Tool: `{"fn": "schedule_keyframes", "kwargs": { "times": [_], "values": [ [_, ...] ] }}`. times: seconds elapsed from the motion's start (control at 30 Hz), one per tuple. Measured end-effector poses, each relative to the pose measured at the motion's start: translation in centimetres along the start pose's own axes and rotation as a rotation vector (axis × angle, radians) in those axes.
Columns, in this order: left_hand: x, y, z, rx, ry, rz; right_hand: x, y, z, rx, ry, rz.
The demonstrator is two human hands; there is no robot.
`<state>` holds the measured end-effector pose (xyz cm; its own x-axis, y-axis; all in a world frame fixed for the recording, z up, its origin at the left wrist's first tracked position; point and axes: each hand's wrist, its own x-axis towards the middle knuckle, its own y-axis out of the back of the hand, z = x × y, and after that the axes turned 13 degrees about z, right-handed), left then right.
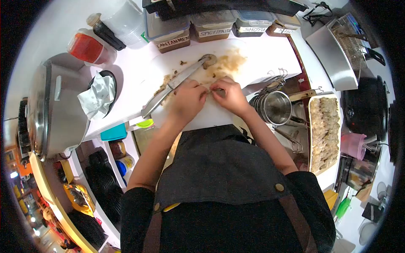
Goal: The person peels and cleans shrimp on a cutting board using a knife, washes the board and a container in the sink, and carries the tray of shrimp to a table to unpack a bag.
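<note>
Over a white cutting board (198, 116), my left hand (190, 100) and my right hand (230, 96) work close together, fingertips nearly meeting. A small greyish shrimp (218, 90) is pinched in my right fingers, mostly covered by them. The left fingers are pressed together beside it; whatever they pinch is hidden. Just beyond my hands lies a long knife (185, 74), slanting from lower left to upper right. At its tip rests another greyish shrimp (208, 61). Brownish wet residue (230, 61) and dark scraps are spread over the board.
Labelled sauce tubs (213, 27) line the back. On the left stand a bowl with crumpled paper (98, 96), a red-filled container (86, 48) and a large metal cooker (63, 105). To the right are strainer baskets (276, 109) and a long tray of pale pieces (324, 133).
</note>
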<state>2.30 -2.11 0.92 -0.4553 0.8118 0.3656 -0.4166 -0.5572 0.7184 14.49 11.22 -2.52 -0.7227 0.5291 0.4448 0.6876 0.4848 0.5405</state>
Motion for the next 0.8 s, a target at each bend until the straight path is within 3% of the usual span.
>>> {"fn": "schedule_keyframes", "kwargs": {
  "times": [0.4,0.57,0.67,0.8],
  "values": [
    [-0.3,-2.5,0.1,0.128,-0.041,0.034,0.3,-0.6,-0.1,0.021,0.013,-0.007],
    [-1.4,-2.5,0.7,0.259,-0.013,-0.127,0.2,-1.0,-0.5,0.008,0.12,0.003],
    [-2.9,-3.6,-0.1,0.264,0.023,-0.159,-2.3,-0.6,0.2,-0.139,0.091,-0.249],
    [0.7,-1.3,-1.4,-0.045,0.047,0.051,1.2,-0.9,-0.2,-0.135,0.115,0.18]
  ]
}}
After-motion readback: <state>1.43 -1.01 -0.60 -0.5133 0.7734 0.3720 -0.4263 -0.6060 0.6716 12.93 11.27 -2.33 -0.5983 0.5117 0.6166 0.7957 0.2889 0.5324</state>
